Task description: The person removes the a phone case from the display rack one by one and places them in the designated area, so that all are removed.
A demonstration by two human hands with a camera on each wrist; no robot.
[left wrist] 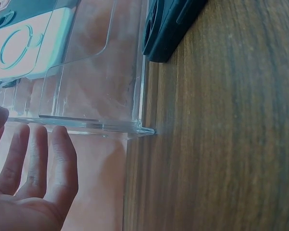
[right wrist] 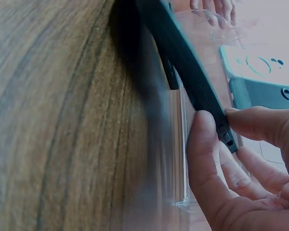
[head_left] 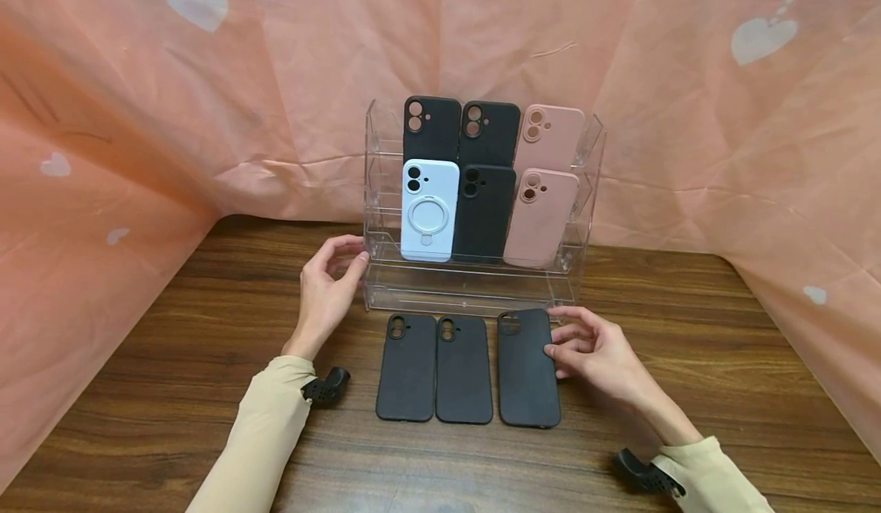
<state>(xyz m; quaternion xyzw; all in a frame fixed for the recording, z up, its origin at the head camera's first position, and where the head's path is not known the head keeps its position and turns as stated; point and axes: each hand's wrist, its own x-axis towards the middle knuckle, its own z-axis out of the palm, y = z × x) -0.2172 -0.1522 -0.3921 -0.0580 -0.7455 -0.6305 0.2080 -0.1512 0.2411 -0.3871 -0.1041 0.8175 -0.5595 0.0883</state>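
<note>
A clear acrylic display stand (head_left: 475, 299) holds two rows of phone cases. My left hand (head_left: 330, 280) touches the stand's left side with fingertips and thumb; in the left wrist view its fingers (left wrist: 62, 159) are fairly straight against the clear side wall. On the right, my right hand (head_left: 595, 349) pinches the right edge of a black phone case (head_left: 528, 371), thumb on top and fingers below. The right wrist view shows this black case (right wrist: 188, 62) tilted, its gripped edge off the wood. Two more black cases (head_left: 406, 368) (head_left: 464, 371) lie flat to its left.
In the stand's front row are a white case with a ring (head_left: 428, 241), a black case (head_left: 485, 219) and a pink case (head_left: 540, 226). Two black cases and a pink one (head_left: 554, 134) stand behind. The wooden table (head_left: 172, 360) meets a pink curtain (head_left: 296, 115) with white hearts.
</note>
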